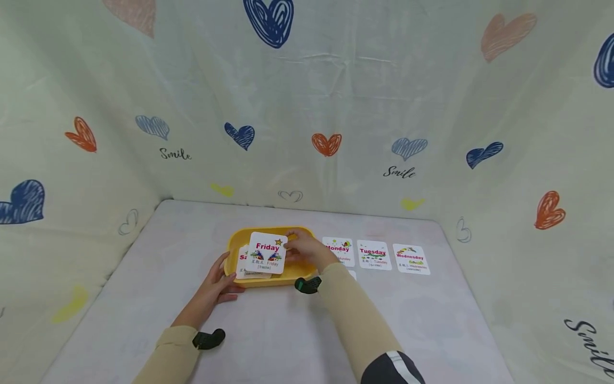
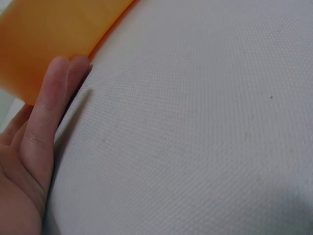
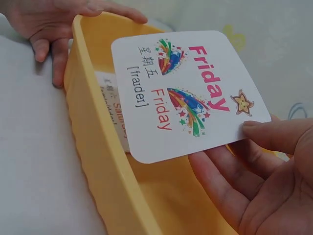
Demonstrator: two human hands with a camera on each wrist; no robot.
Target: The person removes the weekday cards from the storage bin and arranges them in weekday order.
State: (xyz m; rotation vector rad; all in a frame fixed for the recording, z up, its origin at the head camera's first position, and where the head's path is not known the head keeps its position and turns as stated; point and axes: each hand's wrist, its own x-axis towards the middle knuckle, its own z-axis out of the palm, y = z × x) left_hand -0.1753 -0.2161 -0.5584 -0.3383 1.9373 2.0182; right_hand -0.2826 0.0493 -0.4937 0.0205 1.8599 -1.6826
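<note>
My right hand (image 1: 307,248) pinches a white flash card (image 1: 266,254) by its right edge, thumb on the printed face and fingers beneath. The card reads "Friday", with a star and rainbow pictures, and it is held tilted over a yellow plastic tray (image 1: 275,282). Inside the tray lies a Saturday card (image 1: 241,266), partly covered by the Friday card. At the tray's left end, my left hand (image 1: 213,286) grips the near corner. In the left wrist view, its fingers (image 2: 55,83) rest against the tray's outer wall.
Right of the tray, a Monday card (image 1: 342,250), a Tuesday card (image 1: 374,255) and a Wednesday card (image 1: 411,260) lie in a row. Another card (image 1: 353,274) is mostly hidden behind my right forearm. A curtain (image 1: 355,106) printed with hearts hangs behind the white table (image 1: 192,224).
</note>
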